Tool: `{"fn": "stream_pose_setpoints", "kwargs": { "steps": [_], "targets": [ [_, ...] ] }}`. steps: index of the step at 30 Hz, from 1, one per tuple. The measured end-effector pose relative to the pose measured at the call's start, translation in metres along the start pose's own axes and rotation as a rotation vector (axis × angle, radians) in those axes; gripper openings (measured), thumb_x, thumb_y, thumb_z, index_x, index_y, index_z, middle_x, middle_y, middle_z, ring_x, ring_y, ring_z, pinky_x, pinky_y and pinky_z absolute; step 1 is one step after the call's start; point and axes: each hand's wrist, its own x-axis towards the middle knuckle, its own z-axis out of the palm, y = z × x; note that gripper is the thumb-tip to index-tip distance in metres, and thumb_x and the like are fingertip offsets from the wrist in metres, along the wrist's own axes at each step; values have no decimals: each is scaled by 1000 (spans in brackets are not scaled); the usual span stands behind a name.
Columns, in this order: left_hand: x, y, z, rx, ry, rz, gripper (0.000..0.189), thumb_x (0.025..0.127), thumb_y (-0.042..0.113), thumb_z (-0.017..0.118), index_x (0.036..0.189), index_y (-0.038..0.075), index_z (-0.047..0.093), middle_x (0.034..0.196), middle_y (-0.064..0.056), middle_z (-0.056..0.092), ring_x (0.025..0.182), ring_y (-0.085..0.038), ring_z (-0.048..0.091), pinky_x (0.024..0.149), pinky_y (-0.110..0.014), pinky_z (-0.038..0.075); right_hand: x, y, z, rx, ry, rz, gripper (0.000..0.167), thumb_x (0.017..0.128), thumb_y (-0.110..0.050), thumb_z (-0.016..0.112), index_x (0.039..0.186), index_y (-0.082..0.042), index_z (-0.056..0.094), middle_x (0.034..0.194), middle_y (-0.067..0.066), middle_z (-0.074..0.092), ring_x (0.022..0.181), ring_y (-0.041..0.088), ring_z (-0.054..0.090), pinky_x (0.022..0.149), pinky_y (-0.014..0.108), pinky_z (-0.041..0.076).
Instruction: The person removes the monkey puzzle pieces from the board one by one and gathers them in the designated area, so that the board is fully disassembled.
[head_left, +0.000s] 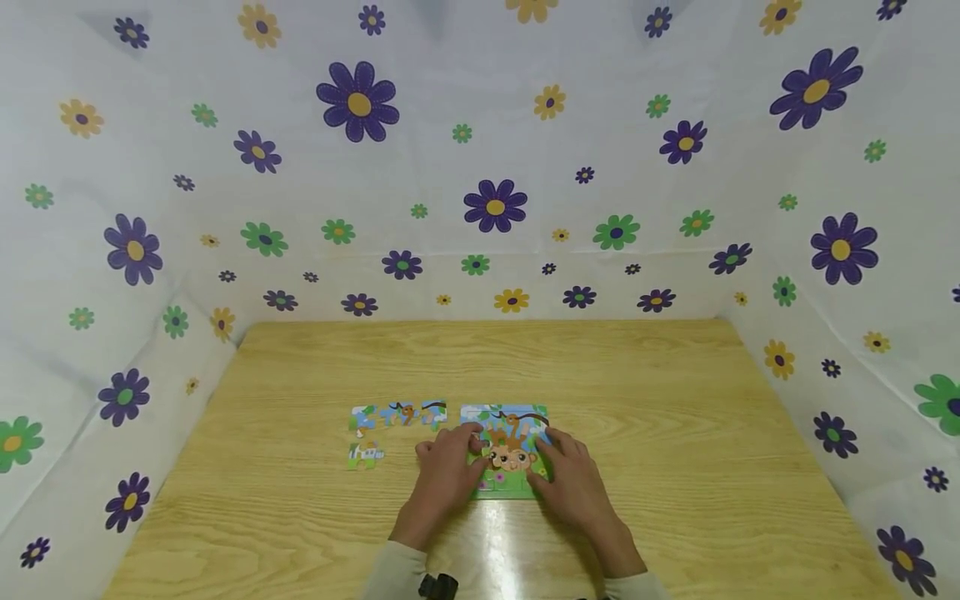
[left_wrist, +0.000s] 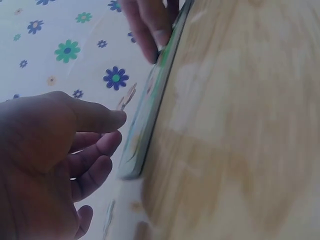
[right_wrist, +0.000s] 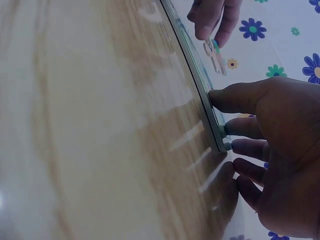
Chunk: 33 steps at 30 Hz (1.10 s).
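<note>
My left hand (head_left: pixel 447 462) pinches a small jigsaw piece (left_wrist: pixel 128 97) between thumb and forefinger, held on edge in the left wrist view. It hovers over the left part of a flat picture puzzle (head_left: pixel 513 482) with a green border, which shows a monkey's face, grass and a branch. Along the puzzle's right side rests my right hand (head_left: pixel 573 479). Its thumb touches the near part and its extended fingers lie at the right edge, in the right wrist view too. Most of the held piece is hidden by fingers in the head view.
Left of the puzzle, several joined or closely set jigsaw pieces (head_left: pixel 405 414) lie in a row, with another piece (head_left: pixel 364 453) nearer. All rest on a wood-grain table (head_left: pixel 675 392). A flower-printed white cloth (head_left: pixel 435 167) stands around the back and sides.
</note>
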Motion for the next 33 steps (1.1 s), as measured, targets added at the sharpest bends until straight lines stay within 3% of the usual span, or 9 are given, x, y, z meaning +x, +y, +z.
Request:
{"fn": "stream_pose_setpoints", "kwargs": {
  "steps": [5,11,21,33],
  "targets": [
    [-8,-10,-13,-12,18,-22,42,87,29,72,127,20,60,95,11,64,93,-16,51,78,-44,21,0,0,1,9,-2,1,54,86,-29,72,132,-4,59,141,16,48,128,40,45,102,55,39],
    [-13,-26,-24,-11,29,-73,42,90,28,68,130,21,57,99,8,60,98,-18,49,85,-52,24,0,1,2,1,-19,19,55,87,-31,71,133,-5,58,143,16,47,129,39,44,103,55,38],
    [-16,-57,-44,58,59,-162,44,91,27,66,133,24,54,123,-4,55,111,-29,43,88,-59,28,1,0,3,11,-27,25,55,87,-32,70,133,-5,57,143,16,47,130,40,44,102,56,39],
    [-28,-79,-57,80,62,-221,43,90,20,67,132,22,55,122,-11,43,109,-32,36,86,-57,28,2,-1,3,13,-39,38,56,88,-32,69,135,-5,56,144,15,45,131,39,43,104,56,38]
  ]
}}
